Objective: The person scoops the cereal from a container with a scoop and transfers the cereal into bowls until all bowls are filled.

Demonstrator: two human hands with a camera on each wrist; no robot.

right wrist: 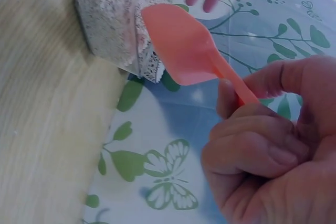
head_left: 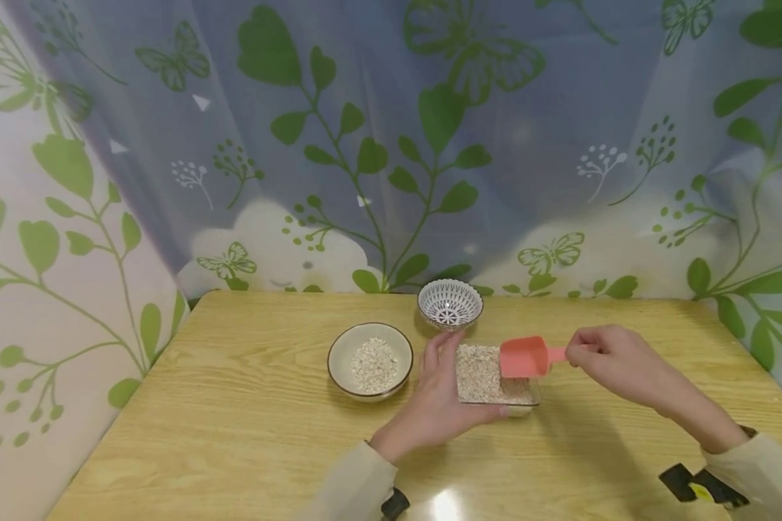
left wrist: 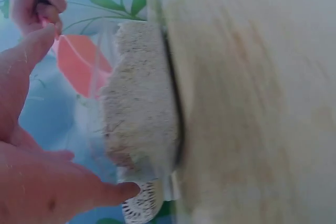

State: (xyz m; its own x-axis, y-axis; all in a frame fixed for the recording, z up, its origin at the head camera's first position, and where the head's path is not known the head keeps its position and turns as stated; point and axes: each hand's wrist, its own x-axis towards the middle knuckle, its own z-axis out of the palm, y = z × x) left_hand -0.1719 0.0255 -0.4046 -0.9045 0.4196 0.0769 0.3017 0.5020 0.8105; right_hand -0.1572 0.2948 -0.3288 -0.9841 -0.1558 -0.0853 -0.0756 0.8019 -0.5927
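A coral-red scoop (head_left: 524, 357) is pinched by its handle in my right hand (head_left: 615, 362). Its blade lies over the right part of a clear rectangular container (head_left: 528, 411), filled with pale flakes like oats (head_left: 478, 373). Whether the blade carries flakes cannot be seen. From the left, my left hand (head_left: 439, 398) holds the container, thumb along the front side and fingers by the back left corner. In the left wrist view, the scoop (left wrist: 81, 64) shows partly through the clear wall. The right wrist view has the scoop (right wrist: 181, 45) tilted at the container (right wrist: 107, 14).
Left of my left hand, a cream bowl (head_left: 341, 365) with a dark rim holds a heap of flakes. A patterned black-and-white bowl (head_left: 450, 304) stands behind the container, close to the table's back edge. A printed curtain (head_left: 391, 181) hangs behind the wooden table (head_left: 234, 434).
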